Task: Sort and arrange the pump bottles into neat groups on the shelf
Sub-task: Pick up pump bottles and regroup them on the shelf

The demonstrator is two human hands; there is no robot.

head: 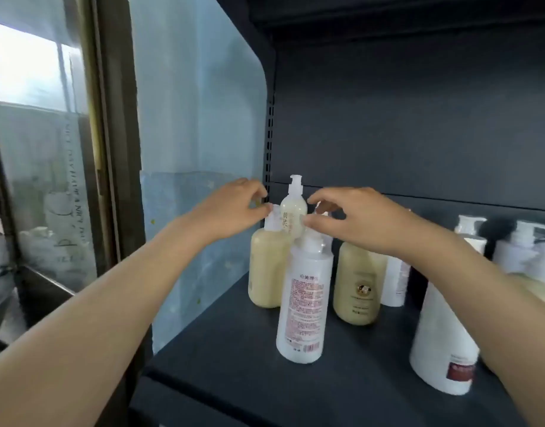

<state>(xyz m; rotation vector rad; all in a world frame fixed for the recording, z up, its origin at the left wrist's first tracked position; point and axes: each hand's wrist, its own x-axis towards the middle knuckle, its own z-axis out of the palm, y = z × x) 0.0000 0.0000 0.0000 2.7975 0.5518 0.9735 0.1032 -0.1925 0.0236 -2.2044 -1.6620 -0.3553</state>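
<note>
Both hands up at the back-left corner of the dark shelf. Left hand: fingertips pinched on the white pump of a cream bottle standing by the pale blue side panel. Between the hands, a small pale bottle with printed characters; whether it stands on the shelf or is lifted, can't tell. Right hand: thumb and forefinger narrow, touching the pump area above a tall white bottle, which stands nearest the front. Just right of it, a second cream bottle with a round logo, upright. Further right: a white bottle at the back and a large white bottle by the forearm. Blurred white bottles at far right.
</note>
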